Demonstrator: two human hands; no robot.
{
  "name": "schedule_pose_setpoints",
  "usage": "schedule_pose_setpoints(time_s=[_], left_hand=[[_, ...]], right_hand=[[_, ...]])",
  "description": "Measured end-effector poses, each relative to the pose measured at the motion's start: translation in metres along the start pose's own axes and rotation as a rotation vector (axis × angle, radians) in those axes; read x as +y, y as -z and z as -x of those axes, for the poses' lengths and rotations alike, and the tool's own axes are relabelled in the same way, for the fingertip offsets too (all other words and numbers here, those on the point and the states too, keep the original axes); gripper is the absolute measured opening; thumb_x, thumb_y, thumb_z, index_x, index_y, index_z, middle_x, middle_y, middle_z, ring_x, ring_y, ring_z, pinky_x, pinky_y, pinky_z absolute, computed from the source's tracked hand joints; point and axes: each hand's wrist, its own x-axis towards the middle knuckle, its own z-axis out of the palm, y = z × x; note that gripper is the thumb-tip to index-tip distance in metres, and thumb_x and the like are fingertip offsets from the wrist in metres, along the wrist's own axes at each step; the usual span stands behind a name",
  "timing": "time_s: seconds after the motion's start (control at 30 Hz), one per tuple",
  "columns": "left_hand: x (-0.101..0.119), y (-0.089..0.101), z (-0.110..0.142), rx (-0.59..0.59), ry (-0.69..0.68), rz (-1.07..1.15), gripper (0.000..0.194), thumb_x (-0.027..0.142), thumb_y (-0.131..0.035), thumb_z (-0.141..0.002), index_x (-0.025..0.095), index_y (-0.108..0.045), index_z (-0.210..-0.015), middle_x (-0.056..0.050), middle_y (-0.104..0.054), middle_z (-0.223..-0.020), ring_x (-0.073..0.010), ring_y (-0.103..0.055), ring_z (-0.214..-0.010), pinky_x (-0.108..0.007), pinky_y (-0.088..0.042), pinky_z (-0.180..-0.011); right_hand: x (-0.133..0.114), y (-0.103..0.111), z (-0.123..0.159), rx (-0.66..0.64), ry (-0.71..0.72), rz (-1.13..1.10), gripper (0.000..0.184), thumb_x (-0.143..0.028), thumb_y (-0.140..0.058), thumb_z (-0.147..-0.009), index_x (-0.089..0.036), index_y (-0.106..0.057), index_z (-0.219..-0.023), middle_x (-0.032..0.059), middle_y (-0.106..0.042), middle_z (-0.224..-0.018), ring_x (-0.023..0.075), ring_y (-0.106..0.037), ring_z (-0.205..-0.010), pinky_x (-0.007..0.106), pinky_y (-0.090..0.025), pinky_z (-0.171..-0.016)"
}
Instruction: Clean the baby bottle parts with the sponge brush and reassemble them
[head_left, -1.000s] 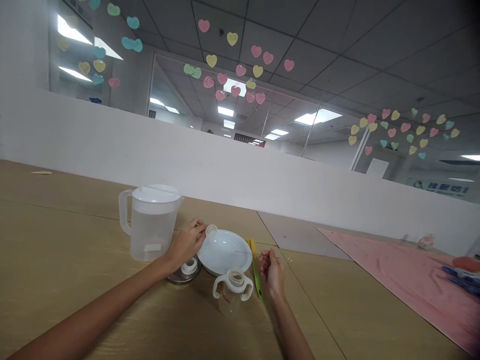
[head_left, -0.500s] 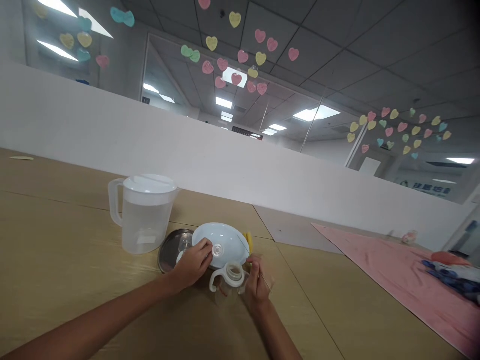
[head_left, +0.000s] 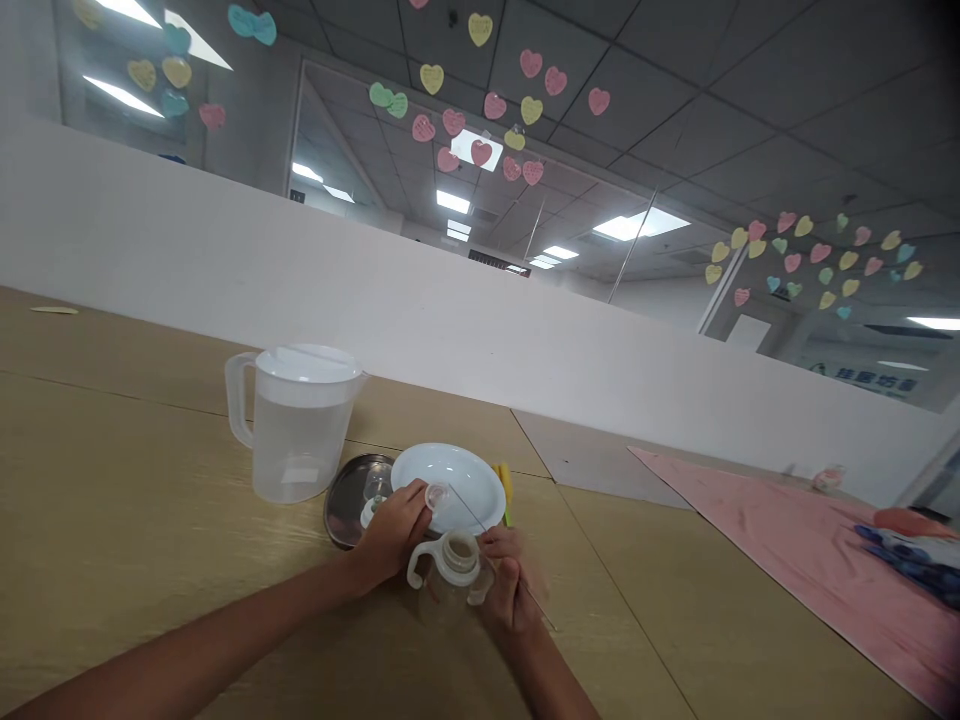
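Observation:
My left hand (head_left: 394, 527) pinches a small clear bottle nipple (head_left: 436, 496) over the white bowl (head_left: 469, 467). In my right hand (head_left: 511, 585), which is slightly blurred, a thin stick (head_left: 468, 507) is gripped; its far end reaches the nipple, though whether it goes inside I cannot tell. Between my hands stands a clear baby bottle (head_left: 456, 575) with a white two-handled collar and an uncovered mouth. Partly hidden behind my left hand, a round metal tray (head_left: 343, 510) bears a clear cap and a white ring-like piece (head_left: 369, 512).
A translucent lidded pitcher (head_left: 300, 440) stands left of the tray. Something yellow and green (head_left: 506, 488) lies just right of the bowl. Pink cloth (head_left: 780, 540) covers the table's right side, with a blue and orange bundle on it. A low white wall (head_left: 450, 330) runs along the back.
The stick's far end has come left to the nipple, and my right hand has lowered slightly. The nipple has turned in my left hand. The whole view has shifted a little.

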Motion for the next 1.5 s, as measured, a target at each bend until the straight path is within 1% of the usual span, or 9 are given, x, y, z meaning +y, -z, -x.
schedule_pose_setpoints(time_s=[0.17,0.23,0.4,0.53,0.63,0.97,1.17,1.3,1.5], left_hand=[[0.002,0.002,0.000,-0.003,0.003,0.048,0.028,0.021,-0.027,-0.092,0.018,-0.053,-0.083,-0.005,-0.056,-0.088,-0.0181,-0.053,-0.079,-0.032,-0.045,-0.073],[0.003,0.002,0.000,0.003,0.000,0.069,0.029,0.021,-0.027,-0.092,0.017,-0.054,-0.085,-0.006,-0.056,-0.090,-0.0181,-0.053,-0.081,-0.032,-0.045,-0.074],[0.001,0.000,0.001,-0.005,-0.023,0.096,0.030,0.024,-0.027,-0.093,0.017,-0.057,-0.091,-0.006,-0.057,-0.094,-0.0188,-0.054,-0.085,-0.033,-0.045,-0.078],[-0.002,-0.002,0.001,-0.007,-0.003,0.056,0.030,0.022,-0.027,-0.093,0.016,-0.056,-0.089,-0.007,-0.058,-0.093,-0.0187,-0.054,-0.081,-0.033,-0.046,-0.074],[-0.003,-0.003,0.001,-0.004,-0.014,0.055,0.030,0.021,-0.026,-0.093,0.017,-0.056,-0.088,-0.007,-0.058,-0.092,-0.0182,-0.054,-0.081,-0.033,-0.046,-0.074],[0.002,0.001,0.000,-0.032,-0.034,0.024,0.032,0.022,-0.027,-0.094,0.018,-0.059,-0.096,-0.007,-0.058,-0.093,-0.0187,-0.054,-0.083,-0.032,-0.045,-0.074],[0.003,0.003,0.000,-0.040,-0.031,0.036,0.035,0.022,-0.025,-0.093,0.018,-0.060,-0.097,-0.008,-0.059,-0.093,-0.0191,-0.055,-0.083,-0.033,-0.046,-0.076],[0.003,0.003,0.001,-0.038,-0.033,0.027,0.033,0.023,-0.028,-0.093,0.018,-0.060,-0.099,-0.008,-0.059,-0.095,-0.0188,-0.055,-0.085,-0.032,-0.046,-0.077],[0.002,0.002,0.000,-0.048,-0.044,-0.005,0.032,0.021,-0.028,-0.093,0.018,-0.060,-0.098,-0.008,-0.058,-0.095,-0.0192,-0.055,-0.084,-0.033,-0.046,-0.078]], right_hand=[[-0.006,0.012,-0.008,-0.212,0.266,0.113,0.029,-0.027,-0.030,-0.096,-0.019,-0.055,-0.085,0.0048,-0.063,-0.072,0.0145,-0.055,-0.062,0.027,-0.041,-0.055],[-0.009,0.011,-0.010,-0.248,0.317,0.142,0.028,-0.027,-0.031,-0.096,-0.019,-0.055,-0.082,0.0048,-0.062,-0.068,0.0144,-0.054,-0.060,0.026,-0.039,-0.054],[-0.010,0.004,-0.013,-0.220,0.292,0.192,0.027,-0.023,-0.033,-0.095,-0.019,-0.052,-0.076,0.0039,-0.062,-0.064,0.0140,-0.051,-0.056,0.026,-0.038,-0.052],[-0.010,0.002,-0.015,-0.186,0.281,0.217,0.026,-0.019,-0.033,-0.094,-0.019,-0.051,-0.074,0.0040,-0.060,-0.061,0.0142,-0.050,-0.055,0.026,-0.037,-0.052],[-0.011,0.002,-0.016,-0.161,0.264,0.193,0.028,-0.020,-0.032,-0.094,-0.020,-0.050,-0.072,0.0028,-0.057,-0.057,0.0139,-0.048,-0.053,0.026,-0.036,-0.050],[-0.012,0.005,-0.014,-0.170,0.226,0.199,0.031,-0.022,-0.030,-0.095,-0.020,-0.047,-0.069,0.0014,-0.054,-0.056,0.0129,-0.045,-0.052,0.025,-0.034,-0.049],[-0.009,0.003,-0.011,-0.160,0.218,0.147,0.029,-0.021,-0.033,-0.094,-0.020,-0.048,-0.070,0.0015,-0.054,-0.057,0.0132,-0.047,-0.052,0.025,-0.034,-0.049],[-0.009,0.002,-0.010,-0.174,0.205,0.144,0.029,-0.022,-0.032,-0.094,-0.020,-0.050,-0.071,0.0022,-0.056,-0.057,0.0138,-0.049,-0.053,0.026,-0.035,-0.050],[-0.010,0.001,-0.013,-0.166,0.222,0.136,0.028,-0.021,-0.032,-0.094,-0.020,-0.051,-0.074,0.0029,-0.057,-0.059,0.0139,-0.050,-0.054,0.026,-0.036,-0.051]])
